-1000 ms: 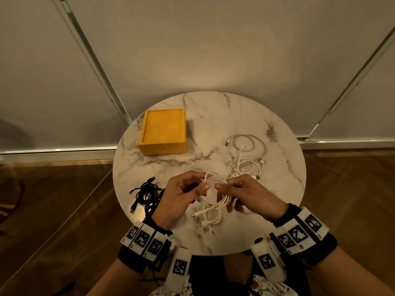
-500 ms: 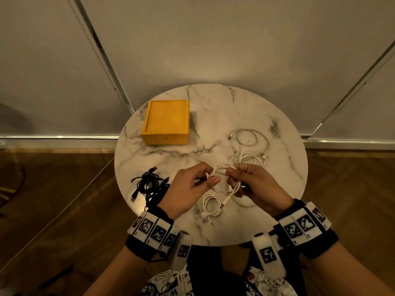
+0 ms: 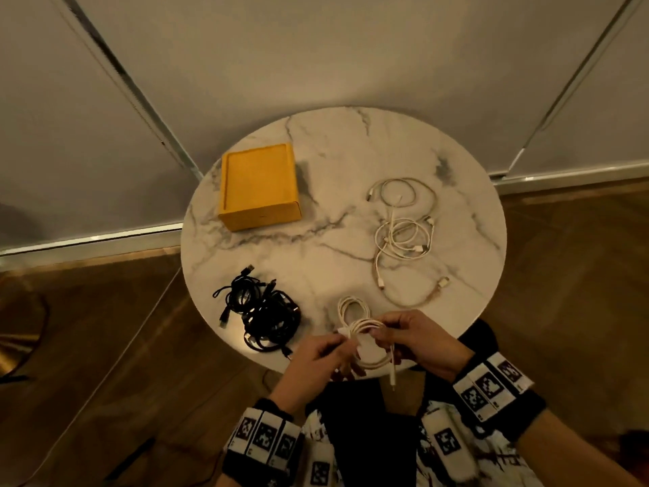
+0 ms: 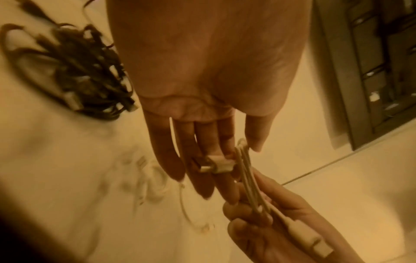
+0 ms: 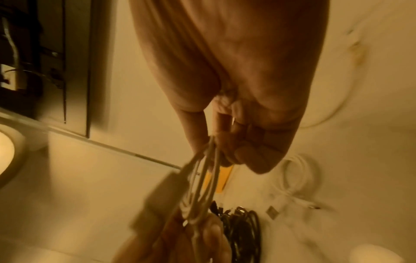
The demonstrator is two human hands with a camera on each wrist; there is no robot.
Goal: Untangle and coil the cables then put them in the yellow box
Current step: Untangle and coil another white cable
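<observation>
Nearest the wearer, at the near edge of a round marble table, a white cable is held between two hands. It is gathered into several loops, drawn in at the middle like a figure of eight. The left hand grasps the bundle from the left: the strands are pinched between thumb and forefinger, and a white plug is seen lying against the other, straighter fingers in the left wrist view. The right hand is clenched round the same loops from the right, with one free end and its connector left hanging below the table edge. The wrist views are blurred, so it cannot be told for certain whether that loose end has been wound round the waist of the coil.

The step in hand is judged to be the coiling of this one cable, close to done. What is called for next is that the dangling end be wrapped or tucked so the loops stay together, and that the coil then be carried across the table.

Just beyond the left hand, a heap of black cables is seen, tangled. Farther off to the right, loose white cables are spread in overlapping rings, untouched. At the far left, well apart from the hands, the yellow box is set, with no cable visible in it.
</observation>
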